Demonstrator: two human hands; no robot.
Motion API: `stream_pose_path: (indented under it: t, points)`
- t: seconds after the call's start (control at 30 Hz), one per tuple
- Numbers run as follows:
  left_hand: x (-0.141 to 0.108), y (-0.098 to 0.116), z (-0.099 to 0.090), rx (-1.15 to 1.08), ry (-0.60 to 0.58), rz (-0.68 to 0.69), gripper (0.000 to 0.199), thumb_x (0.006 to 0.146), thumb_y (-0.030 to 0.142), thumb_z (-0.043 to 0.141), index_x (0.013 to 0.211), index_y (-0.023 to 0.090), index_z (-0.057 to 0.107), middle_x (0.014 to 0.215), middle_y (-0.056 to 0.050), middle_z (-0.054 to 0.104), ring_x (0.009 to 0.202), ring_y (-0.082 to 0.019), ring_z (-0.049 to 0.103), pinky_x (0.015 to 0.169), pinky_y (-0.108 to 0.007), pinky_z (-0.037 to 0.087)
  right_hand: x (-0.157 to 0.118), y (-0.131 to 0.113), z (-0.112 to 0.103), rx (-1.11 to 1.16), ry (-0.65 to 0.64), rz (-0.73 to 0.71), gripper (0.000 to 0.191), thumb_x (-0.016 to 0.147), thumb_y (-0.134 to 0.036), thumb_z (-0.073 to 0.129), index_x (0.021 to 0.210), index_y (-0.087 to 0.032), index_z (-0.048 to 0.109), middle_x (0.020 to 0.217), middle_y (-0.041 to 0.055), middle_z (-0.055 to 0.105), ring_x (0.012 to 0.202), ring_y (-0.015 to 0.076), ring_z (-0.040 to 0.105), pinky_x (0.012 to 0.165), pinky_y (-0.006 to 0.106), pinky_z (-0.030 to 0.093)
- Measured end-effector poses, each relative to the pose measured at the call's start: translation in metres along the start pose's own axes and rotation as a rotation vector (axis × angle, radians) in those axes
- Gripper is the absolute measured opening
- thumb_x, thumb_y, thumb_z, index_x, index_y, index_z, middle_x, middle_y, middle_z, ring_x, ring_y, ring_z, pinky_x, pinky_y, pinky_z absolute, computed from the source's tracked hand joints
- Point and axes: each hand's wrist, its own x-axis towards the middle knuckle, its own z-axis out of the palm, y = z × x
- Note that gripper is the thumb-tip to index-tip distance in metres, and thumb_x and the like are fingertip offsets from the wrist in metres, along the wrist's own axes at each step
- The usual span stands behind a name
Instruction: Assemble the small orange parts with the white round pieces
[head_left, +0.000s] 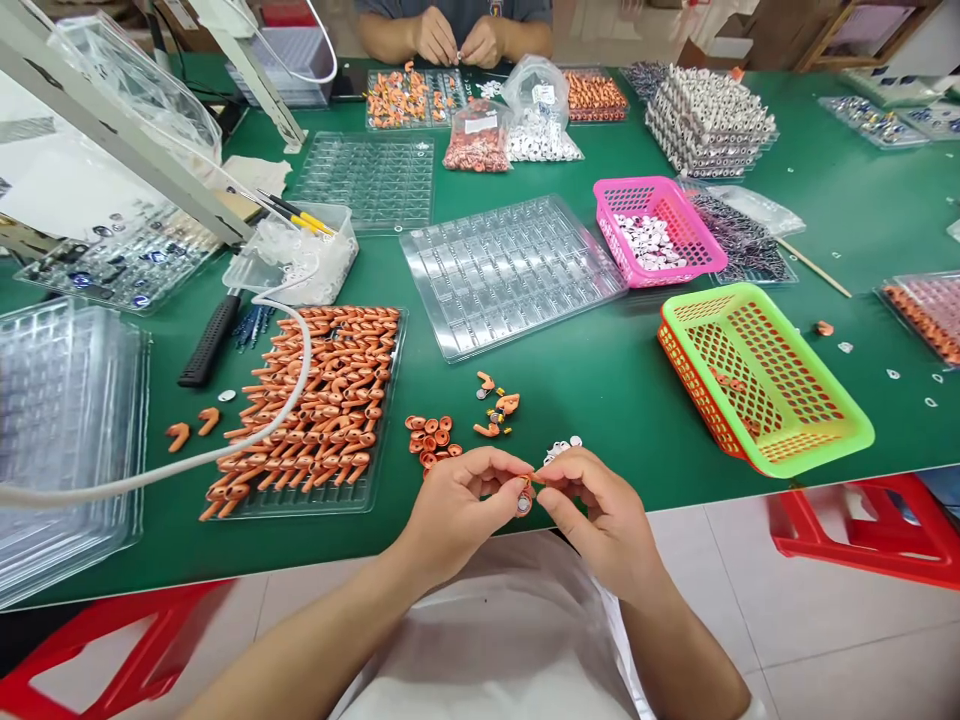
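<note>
At the table's near edge, my left hand (457, 515) pinches a small orange earbud shell (523, 500) with a round silver face showing. My right hand (596, 515) meets it from the other side, its fingertips closed at the top of the same piece. The fingers hide most of it. Just beyond my left hand lies a cluster of round orange caps (430, 440). A few loose orange earbud shells with yellow bits (496, 408) are scattered farther up. Small white pieces (561, 448) lie right behind my right hand.
A tray of orange earbud shells (315, 400) stands left, crossed by a white tube (304, 370). Right are a green basket (847, 425) and a pink basket (705, 235). A clear tray (510, 270) lies in the middle. Opposite, a co-worker's hands (457, 38) handle a small part.
</note>
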Motion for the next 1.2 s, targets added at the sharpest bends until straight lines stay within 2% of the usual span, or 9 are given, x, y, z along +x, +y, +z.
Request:
stream_pose_path:
  t: [0.13, 0.27, 0.37, 0.7, 0.8, 0.87, 1.0, 1.07, 1.2]
  points:
    - [0.001, -0.002, 0.002, 0.000, 0.074, 0.005, 0.006, 0.073, 0.016, 0.069, 0.078, 0.015, 0.072, 0.069, -0.002, 0.074, 0.060, -0.011, 0.065, 0.057, -0.018, 0.054, -0.012, 0.004, 0.009, -0.137, 0.055, -0.212, 0.028, 0.085, -0.020, 0.071, 0.109, -0.024, 0.058, 0.091, 0.0031, 0.061, 0.077, 0.0149, 0.059, 0.064, 0.027, 0.052]
    - [0.002, -0.004, 0.006, 0.021, 0.106, 0.000, 0.008, 0.072, 0.016, 0.069, 0.078, 0.015, 0.073, 0.074, -0.004, 0.076, 0.062, -0.012, 0.067, 0.057, -0.018, 0.055, -0.019, 0.008, 0.019, -0.360, 0.088, -0.370, 0.028, 0.088, -0.012, 0.064, 0.112, -0.024, 0.058, 0.089, 0.0041, 0.060, 0.077, 0.0147, 0.060, 0.064, 0.027, 0.053]
    - [0.003, -0.004, 0.009, -0.007, 0.104, -0.010, 0.008, 0.072, 0.017, 0.069, 0.078, 0.014, 0.073, 0.073, -0.003, 0.076, 0.061, -0.012, 0.067, 0.057, -0.019, 0.056, -0.020, 0.009, 0.023, -0.432, 0.141, -0.391, 0.029, 0.090, -0.007, 0.058, 0.114, -0.023, 0.060, 0.088, 0.0042, 0.059, 0.074, 0.0131, 0.059, 0.061, 0.024, 0.052]
    - [0.001, -0.015, 0.008, 0.050, 0.098, 0.072, 0.013, 0.077, 0.022, 0.069, 0.086, 0.014, 0.075, 0.081, -0.006, 0.078, 0.071, -0.017, 0.072, 0.067, -0.024, 0.061, -0.015, 0.006, 0.024, -0.361, 0.301, -0.337, 0.022, 0.085, -0.005, 0.060, 0.102, -0.019, 0.061, 0.088, 0.0074, 0.065, 0.076, 0.0156, 0.065, 0.064, 0.027, 0.057]
    - [-0.001, -0.016, 0.009, 0.094, 0.101, 0.127, 0.015, 0.080, 0.021, 0.067, 0.089, 0.015, 0.076, 0.083, -0.006, 0.078, 0.073, -0.017, 0.074, 0.069, -0.024, 0.061, -0.017, 0.006, 0.026, -0.300, 0.322, -0.278, 0.019, 0.085, -0.006, 0.060, 0.097, -0.020, 0.061, 0.084, 0.0052, 0.067, 0.075, 0.0150, 0.065, 0.064, 0.026, 0.056]
    - [-0.002, -0.016, 0.011, 0.120, 0.104, 0.165, 0.015, 0.081, 0.020, 0.066, 0.090, 0.016, 0.077, 0.084, -0.005, 0.079, 0.074, -0.017, 0.074, 0.070, -0.022, 0.061, -0.020, 0.008, 0.028, -0.198, 0.336, -0.180, 0.015, 0.086, -0.008, 0.059, 0.093, -0.021, 0.061, 0.082, 0.0031, 0.067, 0.072, 0.0140, 0.065, 0.062, 0.025, 0.056]
    - [-0.002, -0.018, 0.013, 0.135, 0.110, 0.203, 0.014, 0.082, 0.018, 0.066, 0.090, 0.017, 0.078, 0.088, -0.005, 0.079, 0.079, -0.017, 0.075, 0.073, -0.022, 0.061, -0.025, 0.012, 0.035, 0.157, 0.338, 0.099, 0.006, 0.089, -0.017, 0.060, 0.088, -0.022, 0.063, 0.082, 0.0008, 0.067, 0.064, 0.0118, 0.066, 0.059, 0.024, 0.058]
    - [-0.002, -0.021, 0.013, 0.112, 0.105, 0.204, 0.015, 0.083, 0.018, 0.066, 0.091, 0.017, 0.077, 0.088, -0.005, 0.079, 0.078, -0.017, 0.075, 0.073, -0.022, 0.061, -0.025, 0.012, 0.037, 0.338, 0.339, 0.193, 0.002, 0.089, -0.020, 0.062, 0.088, -0.022, 0.063, 0.080, -0.0004, 0.067, 0.061, 0.0108, 0.065, 0.057, 0.024, 0.059]
    - [-0.002, -0.024, 0.013, 0.040, 0.110, 0.176, 0.015, 0.083, 0.020, 0.066, 0.094, 0.017, 0.077, 0.090, -0.005, 0.079, 0.075, -0.016, 0.075, 0.071, -0.022, 0.062, -0.022, 0.011, 0.040, 0.523, 0.331, 0.234, 0.004, 0.088, -0.023, 0.066, 0.092, -0.022, 0.064, 0.081, -0.0007, 0.069, 0.063, 0.0103, 0.067, 0.058, 0.023, 0.061]
